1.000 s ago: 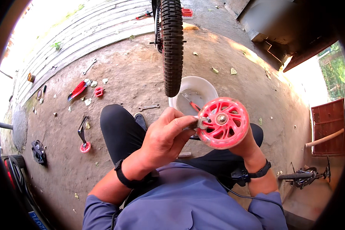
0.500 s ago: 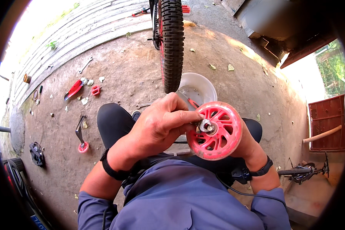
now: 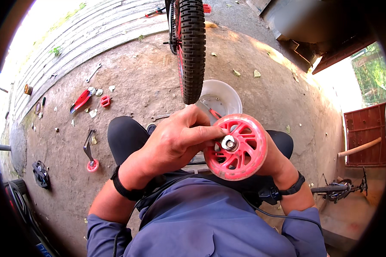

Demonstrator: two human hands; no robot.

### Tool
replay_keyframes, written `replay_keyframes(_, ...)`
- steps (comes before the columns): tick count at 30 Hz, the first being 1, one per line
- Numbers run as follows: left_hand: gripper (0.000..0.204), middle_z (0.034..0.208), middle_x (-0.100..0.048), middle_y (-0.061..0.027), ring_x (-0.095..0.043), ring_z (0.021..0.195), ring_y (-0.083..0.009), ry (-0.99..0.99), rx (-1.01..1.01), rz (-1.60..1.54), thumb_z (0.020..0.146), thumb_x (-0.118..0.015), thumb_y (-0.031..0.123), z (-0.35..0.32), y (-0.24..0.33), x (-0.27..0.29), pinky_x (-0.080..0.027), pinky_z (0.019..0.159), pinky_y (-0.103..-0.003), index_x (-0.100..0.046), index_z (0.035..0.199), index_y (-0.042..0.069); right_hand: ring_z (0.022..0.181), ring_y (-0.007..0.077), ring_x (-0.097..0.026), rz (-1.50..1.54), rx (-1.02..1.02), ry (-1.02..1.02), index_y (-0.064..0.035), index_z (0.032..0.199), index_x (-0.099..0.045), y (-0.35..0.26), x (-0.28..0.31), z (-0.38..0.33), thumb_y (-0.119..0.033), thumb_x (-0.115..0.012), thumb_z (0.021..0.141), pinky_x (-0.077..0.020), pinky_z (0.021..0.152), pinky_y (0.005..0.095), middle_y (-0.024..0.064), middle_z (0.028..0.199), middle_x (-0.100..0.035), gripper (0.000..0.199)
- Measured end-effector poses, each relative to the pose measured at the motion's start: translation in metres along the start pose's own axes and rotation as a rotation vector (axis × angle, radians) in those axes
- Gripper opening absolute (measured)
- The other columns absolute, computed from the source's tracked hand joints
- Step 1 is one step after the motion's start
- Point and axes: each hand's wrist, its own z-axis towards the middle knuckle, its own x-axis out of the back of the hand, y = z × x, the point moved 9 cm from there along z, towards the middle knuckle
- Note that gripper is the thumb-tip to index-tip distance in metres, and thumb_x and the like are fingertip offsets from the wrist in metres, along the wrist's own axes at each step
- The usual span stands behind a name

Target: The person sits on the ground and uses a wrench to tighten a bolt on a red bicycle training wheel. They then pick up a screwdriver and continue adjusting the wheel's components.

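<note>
A red spoked wheel [image 3: 249, 165] with a scuffed translucent tyre is held over my lap, its face turned up. Silver metal, seemingly the jaw of a wrench [image 3: 227, 142], sits around the bolt at its hub. My left hand [image 3: 176, 137] is closed, thumb and index finger pinching that metal at the hub; the rest of the wrench is hidden by the hand. From behind, my right hand [image 3: 273, 159] supports the wheel, its fingers hidden by it. Just beyond is a whitish basin [image 3: 231, 96] with a red-handled tool in it.
A bicycle's knobby tyre [image 3: 191, 51] stands ahead of my hands. On the ground at left lie a red pedal [image 3: 105, 101], a red-and-black part [image 3: 80, 102], a wrench [image 3: 93, 73] and a bracket with a small red wheel [image 3: 92, 165]. Another bicycle [image 3: 343, 189] is at right.
The wheel has shifted slightly left and tilted. The silver metal at the hub has turned and now sits closer around the bolt. Both hands keep their hold.
</note>
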Motion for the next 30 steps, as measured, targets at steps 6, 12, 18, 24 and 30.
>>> replay_keyframes(6,0.048,0.091,-0.061,-0.0075,-0.064,0.078,-0.0229,0.018,0.031,0.03,0.076,-0.078,-0.008,-0.009,-0.007,-0.001,-0.053,0.065,-0.033,-0.074,0.119,0.014,0.113,0.0187,-0.066,-0.098,-0.009,0.025,-0.0038,0.134,-0.058,0.002,-0.001,0.002,-0.016,-0.094,0.069,-0.0542,0.099,0.0346,0.0089,0.127,-0.067,0.075)
replay_keyframes(12,0.048,0.088,-0.059,-0.0072,-0.063,0.075,-0.0229,0.057,0.026,0.088,0.076,-0.079,-0.006,-0.024,-0.011,-0.008,-0.051,0.061,-0.033,-0.074,0.12,0.013,0.111,0.0213,-0.067,-0.173,0.018,0.06,-0.0049,0.129,-0.061,0.009,-0.008,-0.001,-0.019,-0.089,0.076,-0.0545,0.096,0.0346,0.0097,0.124,-0.069,0.062)
replay_keyframes(18,0.045,0.086,-0.06,-0.0091,-0.064,0.072,-0.0251,0.083,0.084,0.126,0.08,-0.078,-0.002,-0.037,-0.014,-0.014,-0.052,0.059,-0.035,-0.071,0.122,0.011,0.102,0.0265,-0.071,-0.266,0.043,0.11,-0.0081,0.126,-0.064,0.001,-0.012,-0.003,-0.025,-0.083,0.083,-0.0561,0.089,0.035,0.0105,0.118,-0.071,0.05)
replay_keyframes(24,0.039,0.085,-0.06,-0.0117,-0.065,0.069,-0.0279,0.139,0.218,0.194,0.087,-0.076,0.005,-0.046,-0.016,-0.022,-0.052,0.057,-0.038,-0.068,0.125,0.009,0.095,0.0294,-0.072,-0.457,0.08,0.174,-0.0092,0.127,-0.063,0.012,-0.009,0.003,-0.034,-0.084,0.079,-0.0583,0.079,0.0368,0.0108,0.114,-0.071,0.058)
replay_keyframes(30,0.038,0.084,-0.058,-0.0146,-0.062,0.066,-0.0314,0.11,0.315,0.233,0.092,-0.072,0.006,-0.053,-0.023,-0.032,-0.05,0.055,-0.041,-0.063,0.129,0.005,0.087,0.0297,-0.073,-0.621,0.053,0.208,-0.008,0.116,-0.068,0.027,-0.01,0.003,-0.02,-0.087,0.076,-0.0591,0.072,0.0367,0.011,0.103,-0.074,0.046)
